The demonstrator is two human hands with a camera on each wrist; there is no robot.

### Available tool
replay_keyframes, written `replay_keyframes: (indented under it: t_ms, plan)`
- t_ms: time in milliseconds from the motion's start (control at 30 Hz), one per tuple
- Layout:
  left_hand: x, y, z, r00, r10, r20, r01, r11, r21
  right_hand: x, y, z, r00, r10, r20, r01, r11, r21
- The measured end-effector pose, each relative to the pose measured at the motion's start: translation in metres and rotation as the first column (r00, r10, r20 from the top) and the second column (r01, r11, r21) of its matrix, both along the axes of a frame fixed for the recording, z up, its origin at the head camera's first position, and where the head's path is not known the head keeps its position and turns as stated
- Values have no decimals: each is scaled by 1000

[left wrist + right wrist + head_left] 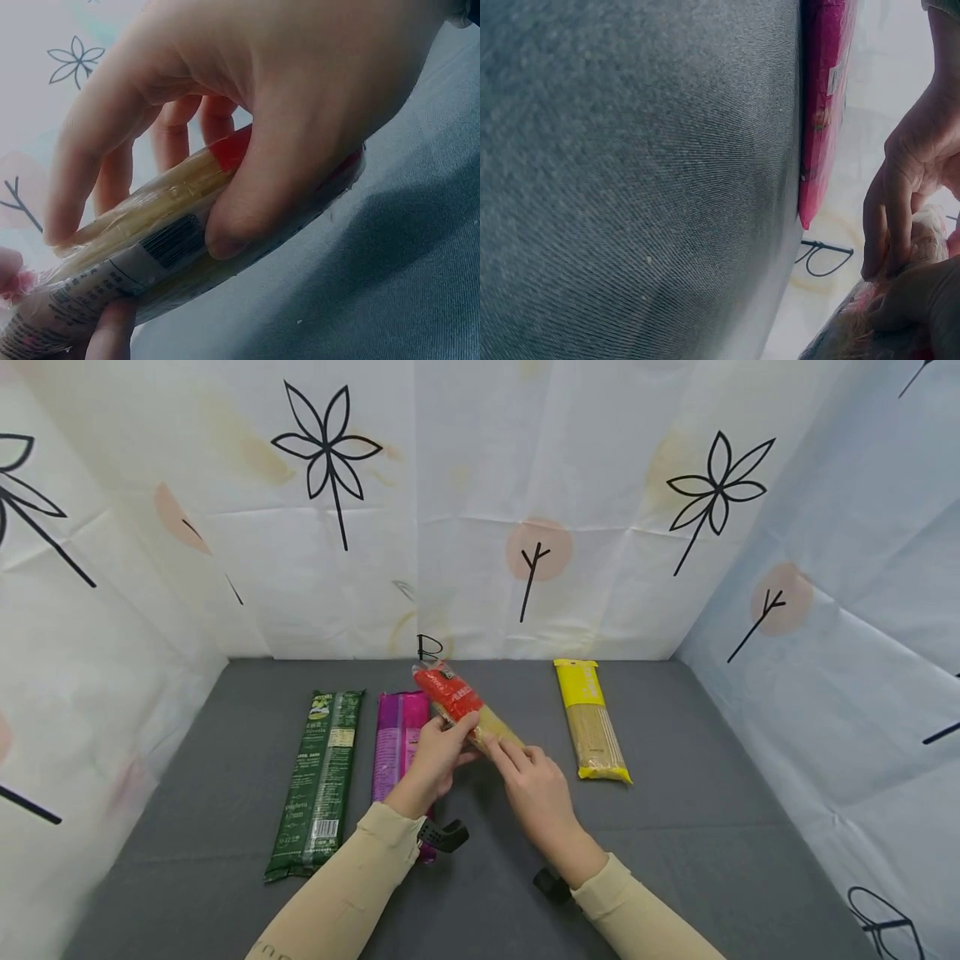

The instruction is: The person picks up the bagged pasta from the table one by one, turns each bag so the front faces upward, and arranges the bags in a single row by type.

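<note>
Both hands hold a red and clear packet of dry noodles (453,691), tilted over the middle of the table. My left hand (433,758) grips its side, and in the left wrist view the thumb (251,199) lies along the printed label and barcode while the fingers curl over the far side. At the nearer end, my right hand (542,789) pinches the packet; its fingers partly show at the lower left of the left wrist view. A purple packet (390,756) lies just left, partly hidden behind my left hand and forearm.
A long dark green spaghetti packet (315,785) lies at the left of the grey cloth-covered table (720,860). A yellow noodle packet (592,722) lies at the back right. Patterned white cloth walls (465,468) enclose the back and sides.
</note>
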State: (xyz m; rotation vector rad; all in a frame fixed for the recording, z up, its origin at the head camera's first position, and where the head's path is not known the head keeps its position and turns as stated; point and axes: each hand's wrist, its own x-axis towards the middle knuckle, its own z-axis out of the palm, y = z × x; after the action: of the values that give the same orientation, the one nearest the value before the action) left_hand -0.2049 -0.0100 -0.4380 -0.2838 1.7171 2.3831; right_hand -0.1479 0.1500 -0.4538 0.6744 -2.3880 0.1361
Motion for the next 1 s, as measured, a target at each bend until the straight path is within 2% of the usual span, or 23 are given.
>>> replay_keyframes:
  t_ms: [333, 467, 633, 733, 900, 1000]
  plan:
    - [0, -4, -4, 1000, 6, 3, -6, 1000, 7, 4, 2, 0, 992, 45, 116, -32, 993, -112]
    - [1, -7, -5, 1000, 11, -10, -10, 1000, 26, 5, 5, 2, 970, 79, 231, -26, 974, -226]
    - [3, -15, -9, 999, 15, -29, -14, 999, 37, 6, 10, 9, 888, 162, 430, 42, 903, -428]
    - [2, -18, -9, 999, 10, -34, -8, 999, 37, 5, 14, 12, 844, 215, 492, 84, 852, -517]
    - [1, -25, -10, 999, -10, -43, 12, 999, 48, 1, 21, 13, 775, 263, 575, 160, 799, -580]
    - [1, -29, -10, 998, -27, -51, 29, 998, 53, -1, 24, 12, 721, 292, 628, 215, 767, -604]
